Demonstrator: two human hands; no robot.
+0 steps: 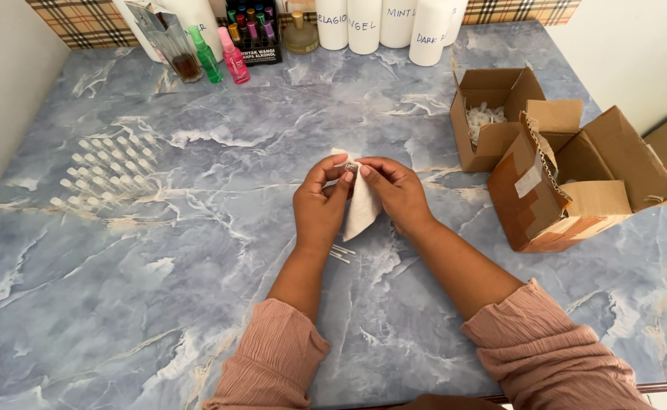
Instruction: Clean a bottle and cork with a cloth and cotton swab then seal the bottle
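Both hands meet over the blue marbled table (197, 304): left hand (320, 203) and right hand (396, 191) pinch a small white paper packet (362, 206). Tugging unevenly could spill its contents beside the thin clear tubes (341, 253).

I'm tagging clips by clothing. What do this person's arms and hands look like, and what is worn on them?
Both hands, left hand and right hand, are bare, without gloves. The forearms are uncovered. Dusty-pink crinkled sleeves are pushed up and bunched near the elbows.
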